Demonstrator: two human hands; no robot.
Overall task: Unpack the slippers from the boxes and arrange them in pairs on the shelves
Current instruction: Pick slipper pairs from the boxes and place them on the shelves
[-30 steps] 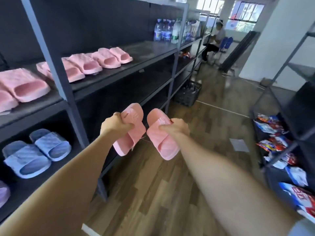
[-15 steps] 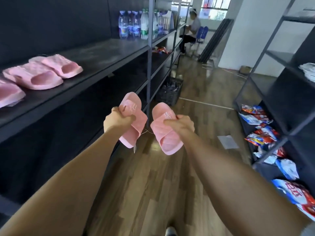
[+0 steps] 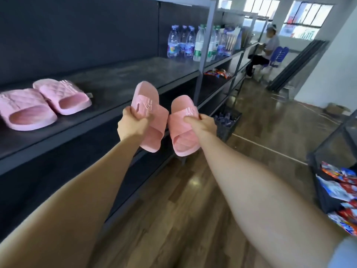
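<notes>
Raised, left hand point(image 3: 131, 127) and right hand point(image 3: 205, 123) each grip one slipper point(image 3: 153, 115), fingers point(image 3: 135, 115) curled; two on shelf point(image 3: 123, 82).

**Four pink, two and two**

I counted four pink slippers. Two lay on the shelf point(image 3: 135, 78): the near shelf slipper point(image 3: 27, 109) and the far shelf slipper point(image 3: 63, 96). Two were carried: the left slipper point(image 3: 152, 117) in the left hand point(image 3: 131, 126), the right slipper point(image 3: 183, 128) in the right hand point(image 3: 204, 122). The water bottles point(image 3: 185, 45) stood too tightly packed to count. There was one crate point(image 3: 228, 122), one seated person point(image 3: 268, 49), and snack packets point(image 3: 340, 190) too jumbled to number.
</notes>
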